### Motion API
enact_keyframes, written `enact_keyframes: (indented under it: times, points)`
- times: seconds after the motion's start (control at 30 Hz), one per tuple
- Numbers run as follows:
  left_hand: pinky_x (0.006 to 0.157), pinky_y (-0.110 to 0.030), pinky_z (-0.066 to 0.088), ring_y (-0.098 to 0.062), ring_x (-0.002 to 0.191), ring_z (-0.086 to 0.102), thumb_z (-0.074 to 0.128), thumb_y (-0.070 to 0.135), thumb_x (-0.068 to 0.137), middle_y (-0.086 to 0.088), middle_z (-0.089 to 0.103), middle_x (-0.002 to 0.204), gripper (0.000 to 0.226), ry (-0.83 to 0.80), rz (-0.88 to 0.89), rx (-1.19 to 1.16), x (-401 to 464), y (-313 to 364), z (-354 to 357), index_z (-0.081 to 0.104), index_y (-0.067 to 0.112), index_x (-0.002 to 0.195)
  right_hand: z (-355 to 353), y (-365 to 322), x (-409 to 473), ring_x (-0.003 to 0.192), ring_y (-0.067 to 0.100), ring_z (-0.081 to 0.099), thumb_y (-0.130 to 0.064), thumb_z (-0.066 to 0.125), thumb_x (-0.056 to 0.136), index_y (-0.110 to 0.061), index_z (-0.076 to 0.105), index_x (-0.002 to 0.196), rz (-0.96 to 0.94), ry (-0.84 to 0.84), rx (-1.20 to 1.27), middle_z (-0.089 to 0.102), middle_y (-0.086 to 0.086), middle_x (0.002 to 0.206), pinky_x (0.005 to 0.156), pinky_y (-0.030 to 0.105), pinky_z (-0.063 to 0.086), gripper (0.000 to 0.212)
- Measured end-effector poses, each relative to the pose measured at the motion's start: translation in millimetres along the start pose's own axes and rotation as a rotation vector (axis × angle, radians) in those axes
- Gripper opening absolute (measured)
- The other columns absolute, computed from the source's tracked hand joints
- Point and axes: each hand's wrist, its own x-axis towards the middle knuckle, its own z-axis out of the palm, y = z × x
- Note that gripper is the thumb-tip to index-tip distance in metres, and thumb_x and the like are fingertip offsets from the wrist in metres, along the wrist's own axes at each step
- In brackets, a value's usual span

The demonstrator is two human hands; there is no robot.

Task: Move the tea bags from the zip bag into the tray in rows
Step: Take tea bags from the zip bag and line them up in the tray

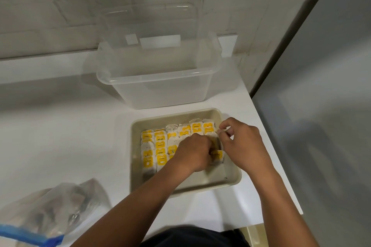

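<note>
A white counter (60, 136) fills the lower view, its back edge meeting a wall of white-painted brick (60, 6), which throws a soft grey shadow along that edge. Along the counter's right edge stands a tall, smooth grey panel (321, 106), its slanted border running to the upper right corner. Near the back edge sits 1 clear plastic bin (160, 90), under even, diffuse light.

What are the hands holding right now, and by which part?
Both hands are in the tray. The left hand grips a tea bag at its left edge. The right hand pinches something small, too unclear to name.
</note>
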Motion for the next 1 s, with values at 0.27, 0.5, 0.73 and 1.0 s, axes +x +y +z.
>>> enact_keyframes:
  times: [0.27,0.5,0.73,1.0]
  points:
    - [0.060,-0.028,0.038,-0.025,0.086,0.066,0.065,0.028,0.086,-0.001,0.068,0.089,0.010,0.179,-0.068,0.163,3.9,1.0,4.2,0.072,0.022,0.092,2.3,1.9,2.0,0.087,0.022,0.062,-0.035,0.058,0.095,-0.029,0.064,0.102,0.003,0.011,-0.027,0.072,-0.009,0.086,0.074,0.035,0.052,0.011]
    - [0.064,-0.029,0.039,-0.025,0.092,0.065,0.068,0.026,0.084,-0.001,0.068,0.094,0.010,0.150,-0.078,0.200,4.6,3.7,3.6,0.071,0.023,0.094,4.0,2.9,4.6,0.085,0.020,0.062,-0.036,0.058,0.094,-0.031,0.064,0.100,0.003,0.002,-0.026,0.072,-0.009,0.084,0.073,0.035,0.053,0.010]
    - [0.067,-0.031,0.039,-0.026,0.099,0.064,0.071,0.031,0.082,-0.002,0.068,0.103,0.019,0.165,-0.114,0.228,3.8,3.8,5.2,0.069,0.022,0.100,4.0,3.9,5.0,0.084,0.018,0.062,-0.037,0.058,0.094,-0.031,0.064,0.099,-0.005,-0.006,-0.031,0.071,-0.010,0.081,0.072,0.032,0.051,0.009]
    - [0.067,-0.030,0.039,-0.025,0.097,0.065,0.064,0.042,0.087,-0.001,0.067,0.101,0.023,0.212,-0.140,0.200,-3.4,-3.7,0.3,0.068,0.023,0.101,1.0,1.9,2.9,0.082,0.016,0.060,-0.036,0.059,0.095,-0.031,0.065,0.101,-0.011,-0.022,-0.027,0.071,-0.010,0.080,0.068,0.028,0.044,0.010]
